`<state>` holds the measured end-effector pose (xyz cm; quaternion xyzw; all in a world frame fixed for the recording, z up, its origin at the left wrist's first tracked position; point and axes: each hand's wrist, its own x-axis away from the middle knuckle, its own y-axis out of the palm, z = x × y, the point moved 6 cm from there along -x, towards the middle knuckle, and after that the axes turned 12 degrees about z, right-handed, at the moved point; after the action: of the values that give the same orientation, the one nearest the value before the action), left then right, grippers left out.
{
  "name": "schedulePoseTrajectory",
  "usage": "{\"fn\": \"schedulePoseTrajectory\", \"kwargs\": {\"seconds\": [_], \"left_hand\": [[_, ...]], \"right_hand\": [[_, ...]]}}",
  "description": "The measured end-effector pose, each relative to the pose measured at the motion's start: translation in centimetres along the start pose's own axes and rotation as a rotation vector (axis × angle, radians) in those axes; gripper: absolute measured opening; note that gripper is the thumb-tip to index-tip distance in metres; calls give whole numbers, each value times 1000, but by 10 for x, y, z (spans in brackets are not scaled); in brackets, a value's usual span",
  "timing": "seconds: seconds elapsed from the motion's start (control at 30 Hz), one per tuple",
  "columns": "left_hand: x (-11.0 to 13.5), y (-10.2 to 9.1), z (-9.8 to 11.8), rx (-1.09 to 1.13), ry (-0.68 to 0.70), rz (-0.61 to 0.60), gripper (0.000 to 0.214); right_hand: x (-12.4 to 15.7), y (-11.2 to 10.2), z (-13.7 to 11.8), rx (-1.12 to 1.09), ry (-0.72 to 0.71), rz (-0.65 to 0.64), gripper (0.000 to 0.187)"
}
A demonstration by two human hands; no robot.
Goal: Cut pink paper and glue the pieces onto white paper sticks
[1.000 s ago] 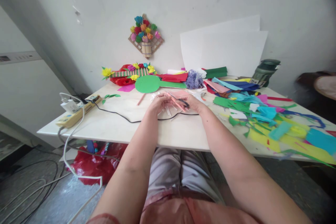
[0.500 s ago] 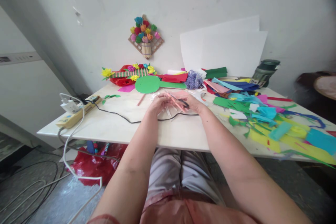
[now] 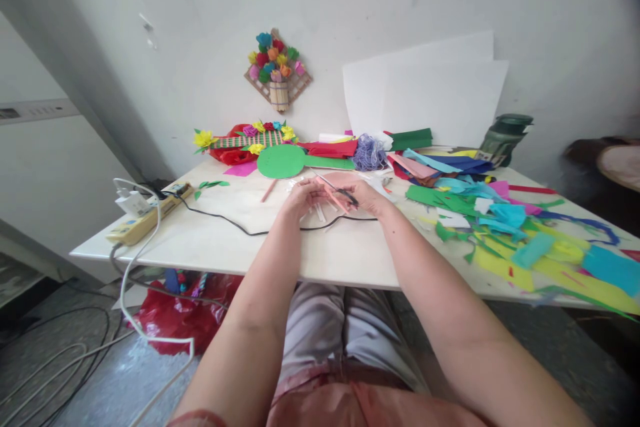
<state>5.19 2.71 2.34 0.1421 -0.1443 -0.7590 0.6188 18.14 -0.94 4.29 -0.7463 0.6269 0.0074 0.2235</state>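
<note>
The left hand [image 3: 304, 196] pinches a narrow pink paper strip [image 3: 340, 202] between its thumb and fingers. The right hand [image 3: 369, 198] is closed around the black handles of a pair of scissors [image 3: 349, 197], whose blades point toward the left hand, just beside the strip. If the blades touch the paper, I cannot tell. Both hands are near the middle of the table [image 3: 215, 243], and the strip is between them. White strips [image 3: 320, 213] lie below the fingers, and a black cable [image 3: 235, 225] runs between them and the near edge. Toward the far edge lies a green round piece [image 3: 281, 161]; along the right edge, coloured paper scraps [image 3: 533, 250] are spread. A power strip [image 3: 145, 215] stands near the left edge.
</note>
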Motion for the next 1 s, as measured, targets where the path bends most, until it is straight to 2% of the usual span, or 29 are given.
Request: {"fn": "schedulePoseTrajectory", "kwargs": {"seconds": [0.2, 0.43, 0.6, 0.67, 0.77, 0.9, 1.0], "left_hand": [[-1, -5, 3, 58, 17, 69, 9], [-8, -19, 9, 167, 116, 226, 10], [-13, -28, 11, 260, 150, 263, 11], [-14, -30, 11, 285, 153, 273, 13], [-13, -30, 11, 318, 141, 287, 14], [-11, -28, 12, 360, 141, 294, 14], [-9, -26, 13, 370, 141, 286, 13]], "right_hand": [[-4, -3, 11, -112, 64, 18, 29], [-4, -15, 4, -228, 28, 218, 33], [-7, -27, 6, -203, -12, 398, 39], [-9, -30, 7, -150, -26, 464, 41], [-13, -30, 11, -12, -56, 482, 35], [-14, -22, 10, 283, -146, 412, 20], [-10, -16, 6, 515, -141, 355, 16]]}}
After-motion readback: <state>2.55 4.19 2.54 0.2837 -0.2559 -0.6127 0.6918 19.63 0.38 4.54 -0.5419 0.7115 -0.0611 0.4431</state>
